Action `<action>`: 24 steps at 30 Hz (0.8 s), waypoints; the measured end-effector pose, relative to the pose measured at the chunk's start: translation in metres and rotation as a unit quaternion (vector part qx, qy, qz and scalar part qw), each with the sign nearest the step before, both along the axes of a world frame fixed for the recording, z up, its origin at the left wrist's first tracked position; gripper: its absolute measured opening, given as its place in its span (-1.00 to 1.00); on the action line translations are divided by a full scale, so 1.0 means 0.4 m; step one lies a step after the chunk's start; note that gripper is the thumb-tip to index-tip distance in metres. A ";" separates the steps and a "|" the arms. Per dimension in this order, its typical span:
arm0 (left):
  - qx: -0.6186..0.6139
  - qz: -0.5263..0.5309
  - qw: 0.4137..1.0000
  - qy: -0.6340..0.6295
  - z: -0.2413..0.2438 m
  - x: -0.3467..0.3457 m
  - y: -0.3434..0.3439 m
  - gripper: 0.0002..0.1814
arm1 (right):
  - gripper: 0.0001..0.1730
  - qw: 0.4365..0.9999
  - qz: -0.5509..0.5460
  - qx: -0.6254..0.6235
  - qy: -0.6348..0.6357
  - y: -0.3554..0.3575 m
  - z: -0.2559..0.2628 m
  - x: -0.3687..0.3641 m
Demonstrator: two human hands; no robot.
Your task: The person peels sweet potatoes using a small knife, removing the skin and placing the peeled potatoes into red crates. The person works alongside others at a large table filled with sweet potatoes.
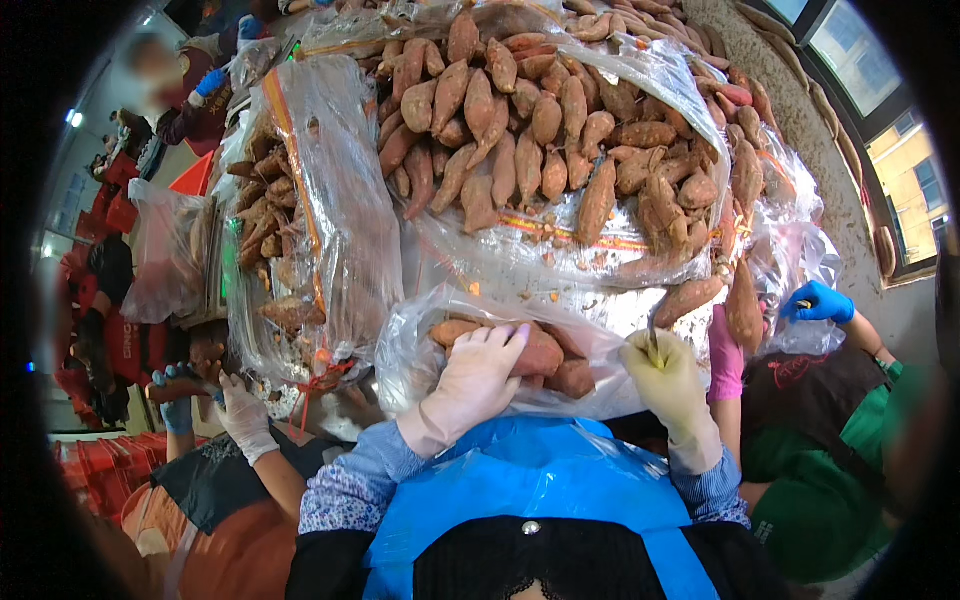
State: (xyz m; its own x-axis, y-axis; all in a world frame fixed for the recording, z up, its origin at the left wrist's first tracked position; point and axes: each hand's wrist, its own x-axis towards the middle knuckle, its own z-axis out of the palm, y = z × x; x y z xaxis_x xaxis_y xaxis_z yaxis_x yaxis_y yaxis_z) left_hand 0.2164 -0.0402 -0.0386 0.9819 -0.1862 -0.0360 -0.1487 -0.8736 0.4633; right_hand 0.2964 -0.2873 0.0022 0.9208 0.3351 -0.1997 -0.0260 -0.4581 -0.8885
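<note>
Gloved in whitish rubber, my left hand (480, 375) lies with spread fingers on sweet potatoes (541, 352) inside a clear plastic bag (405, 367) in front of me. Whether it grips one of them cannot be told. My right hand (664, 367), in a yellowish glove, is closed at the bag's right edge around a small knife (653, 321), whose narrow dark blade points up. Just beyond it lies a single sweet potato (688, 301). A large heap of sweet potatoes (480, 112) rests on plastic film farther back on the metal table.
At the right a co-worker's pink-gloved hand (725, 356) holds a sweet potato, and their blue-gloved hand (821, 302) a small tool. Another co-worker's gloved hands (244, 416) are at the left. Plastic-wrapped sweet potatoes (266, 202) lie back left; red crates (112, 465) stand lower left.
</note>
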 end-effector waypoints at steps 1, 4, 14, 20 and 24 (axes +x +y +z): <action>0.020 0.021 0.999 -0.013 -0.002 -0.005 0.002 -0.26 | -0.83 1.000 0.005 0.002 0.005 -0.003 0.006 0.002; 0.009 0.022 1.000 0.008 -0.033 -0.049 0.038 -0.19 | -0.84 0.997 -0.007 0.052 0.062 0.001 -0.011 -0.007; -0.008 -0.027 0.989 0.145 0.081 -0.010 0.074 -0.26 | -0.84 0.986 0.091 0.050 0.132 0.035 -0.030 0.011; -0.256 0.102 0.949 0.154 0.179 0.144 0.163 -0.47 | -0.83 0.962 0.088 0.078 0.246 0.034 0.008 0.026; -0.267 0.214 0.933 0.110 0.123 0.258 0.236 -0.47 | -0.83 0.968 0.115 0.067 0.212 0.045 -0.017 0.032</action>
State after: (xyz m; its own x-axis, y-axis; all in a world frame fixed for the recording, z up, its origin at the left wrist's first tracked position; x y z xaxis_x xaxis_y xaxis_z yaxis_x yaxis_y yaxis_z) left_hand 0.3194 0.0542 0.0105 0.9500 0.1725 -0.2603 0.3115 -0.4677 0.8272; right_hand 0.3093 -0.2695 -0.0045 0.6626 0.5711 -0.4846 -0.3126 -0.3771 -0.8718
